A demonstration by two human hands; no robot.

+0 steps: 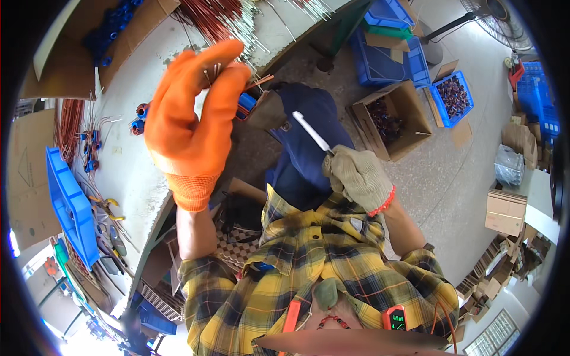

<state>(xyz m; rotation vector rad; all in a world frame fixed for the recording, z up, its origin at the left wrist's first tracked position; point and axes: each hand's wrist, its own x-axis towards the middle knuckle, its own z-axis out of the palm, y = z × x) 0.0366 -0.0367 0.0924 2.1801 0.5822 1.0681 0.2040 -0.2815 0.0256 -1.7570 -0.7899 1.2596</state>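
Note:
My left hand (193,113), in an orange knitted glove, is raised over the bench edge with thumb and fingers pinched together. Short thin wires (212,72) poke out between the fingertips. Just beside the thumb shows a blue ring coil (246,105) with copper-coloured leads; the glove hides whether it is held too. My right hand (360,179), in a pale knitted glove with a red cuff edge, is closed round a white hook tool (311,132). Its notched tip points up and left, over my dark blue trousers, apart from the coil.
On the bench (127,178) lie bundles of red wires (217,21), several blue coils (90,148), pliers (110,207) and a blue tray (71,204). To the right on the floor stand a cardboard box (392,118) and a blue crate (452,98) of coils.

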